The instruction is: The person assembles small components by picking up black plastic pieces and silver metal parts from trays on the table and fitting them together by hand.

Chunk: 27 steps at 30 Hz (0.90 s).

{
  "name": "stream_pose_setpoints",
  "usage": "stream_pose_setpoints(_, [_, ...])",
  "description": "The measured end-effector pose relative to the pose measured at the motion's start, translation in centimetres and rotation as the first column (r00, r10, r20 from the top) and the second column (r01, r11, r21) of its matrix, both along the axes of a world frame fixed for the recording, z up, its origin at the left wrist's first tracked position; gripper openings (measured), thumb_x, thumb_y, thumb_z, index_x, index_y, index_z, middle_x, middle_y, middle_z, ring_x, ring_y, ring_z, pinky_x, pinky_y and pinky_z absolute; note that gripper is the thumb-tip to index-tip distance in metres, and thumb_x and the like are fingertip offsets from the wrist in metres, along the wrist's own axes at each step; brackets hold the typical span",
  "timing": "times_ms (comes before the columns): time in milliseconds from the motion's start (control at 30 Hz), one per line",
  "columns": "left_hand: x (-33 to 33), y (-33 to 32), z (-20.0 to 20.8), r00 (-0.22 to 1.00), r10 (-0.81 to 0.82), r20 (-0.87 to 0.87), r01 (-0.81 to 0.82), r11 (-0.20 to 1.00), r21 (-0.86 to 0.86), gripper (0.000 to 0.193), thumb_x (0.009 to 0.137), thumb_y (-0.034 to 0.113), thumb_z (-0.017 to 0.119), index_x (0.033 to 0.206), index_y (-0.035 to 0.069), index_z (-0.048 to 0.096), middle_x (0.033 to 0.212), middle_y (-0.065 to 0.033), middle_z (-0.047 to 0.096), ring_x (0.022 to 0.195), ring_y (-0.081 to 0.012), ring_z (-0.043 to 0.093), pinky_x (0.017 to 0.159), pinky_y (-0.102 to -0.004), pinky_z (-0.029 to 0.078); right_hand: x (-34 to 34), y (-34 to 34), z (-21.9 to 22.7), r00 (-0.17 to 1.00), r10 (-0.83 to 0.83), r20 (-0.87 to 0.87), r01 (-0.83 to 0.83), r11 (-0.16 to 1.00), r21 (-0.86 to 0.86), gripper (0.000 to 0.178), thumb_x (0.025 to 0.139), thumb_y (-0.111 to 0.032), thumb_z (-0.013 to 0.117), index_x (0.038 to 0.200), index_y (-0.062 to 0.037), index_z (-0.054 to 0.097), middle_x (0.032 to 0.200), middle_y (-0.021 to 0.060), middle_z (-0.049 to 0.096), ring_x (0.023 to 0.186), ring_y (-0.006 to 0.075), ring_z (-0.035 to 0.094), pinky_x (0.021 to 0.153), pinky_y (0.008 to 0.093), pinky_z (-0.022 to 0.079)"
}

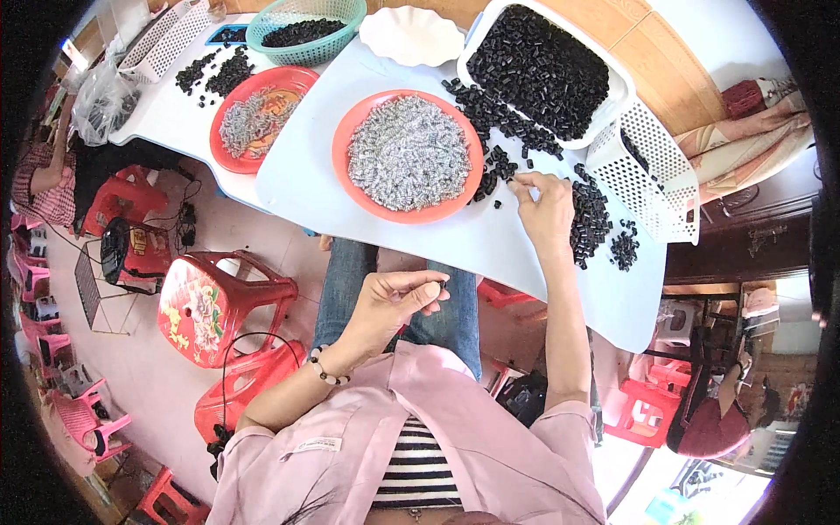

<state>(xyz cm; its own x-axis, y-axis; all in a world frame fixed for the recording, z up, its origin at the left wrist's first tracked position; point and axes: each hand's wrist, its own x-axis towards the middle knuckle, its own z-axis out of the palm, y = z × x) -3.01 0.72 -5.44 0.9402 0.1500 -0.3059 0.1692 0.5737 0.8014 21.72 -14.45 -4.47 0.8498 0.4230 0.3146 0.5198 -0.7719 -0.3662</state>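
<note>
My left hand (pixel 398 302) is raised over my lap, thumb and fingertips pinched on a small black piece (pixel 444 283). My right hand (pixel 544 210) reaches down to the table, its fingers closed in a pinch beside loose small black cylindrical pieces (pixel 497 168); what lies between its fingertips is too small to make out. Left of it stands a round red plastic tray (pixel 339 175) heaped with small silvery metal parts (pixel 409 153), which look like springs. More black pieces (pixel 591 223) are scattered to the right of my right wrist.
At the back are a white tub (pixel 623 92) full of black pieces, a white perforated basket (pixel 652 179), a scalloped white dish (pixel 411 37) and a green basket (pixel 262 39). A second red tray (pixel 219 157) sits left. Red stools (pixel 197 315) stand on the floor; another person's arm (pixel 48 175) shows far left.
</note>
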Motion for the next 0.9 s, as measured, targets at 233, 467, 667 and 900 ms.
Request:
stream_pose_setpoints(233, [0.1, 0.0, -0.2, 1.000, 0.011, 0.020, -0.011, 1.000, -0.025, 0.026, 0.093, 0.019, 0.069, 0.113, 0.003, 0.071, 0.092, -0.0065, 0.072, 0.075, -0.0076, 0.063, 0.061, -0.0210, 0.049, -0.1, -0.2, -0.4, 0.999, 0.045, -0.013, -0.043, 0.995, 0.090, 0.009, 0.082, -0.016, 0.073, 0.089, -0.0111, 0.073, 0.086, 0.0120, 0.069, 0.087, 0.0330, 0.061, 0.083, 0.0420, 0.047])
stream_pose_setpoints(467, [-0.2, 0.0, -0.2, 1.000, 0.003, -0.028, -0.004, 1.000, -0.017, 0.025, 0.093, 0.017, 0.069, 0.113, 0.002, 0.071, 0.092, -0.0070, 0.071, 0.076, -0.0096, 0.064, 0.069, -0.0247, 0.054, -0.1, 0.4, -0.8, 0.998, 0.056, 0.007, -0.057, 0.992, 0.114, 0.009, 0.082, -0.016, 0.073, 0.088, -0.0099, 0.072, 0.081, 0.0096, 0.069, 0.082, 0.0319, 0.061, 0.080, 0.0415, 0.047])
stream_pose_setpoints(667, [-0.5, 0.0, -0.4, 1.000, 0.008, -0.002, -0.008, 1.000, 0.006, 0.025, 0.093, 0.017, 0.069, 0.113, 0.002, 0.071, 0.092, -0.0073, 0.072, 0.076, -0.0093, 0.064, 0.069, -0.0244, 0.054, -0.5, 1.0, -0.3, 0.998, 0.052, 0.028, -0.055, 0.994, 0.094, 0.011, 0.080, -0.015, 0.075, 0.087, -0.0083, 0.072, 0.080, 0.0106, 0.070, 0.080, 0.0317, 0.062, 0.082, 0.0418, 0.047])
stream_pose_setpoints(900, [-0.3, 0.0, -0.2, 0.998, 0.065, 0.027, -0.064, 0.997, -0.037, 0.025, 0.093, 0.015, 0.069, 0.114, 0.001, 0.070, 0.093, -0.0074, 0.072, 0.078, -0.0087, 0.064, 0.071, -0.0236, 0.054, -1.8, -0.1, 0.8, 0.856, 0.281, -0.434, -0.004, 0.843, 0.538, 0.009, 0.085, -0.002, 0.072, 0.093, 0.0011, 0.070, 0.081, 0.0028, 0.070, 0.071, 0.0066, 0.061, 0.067, 0.0209, 0.049])
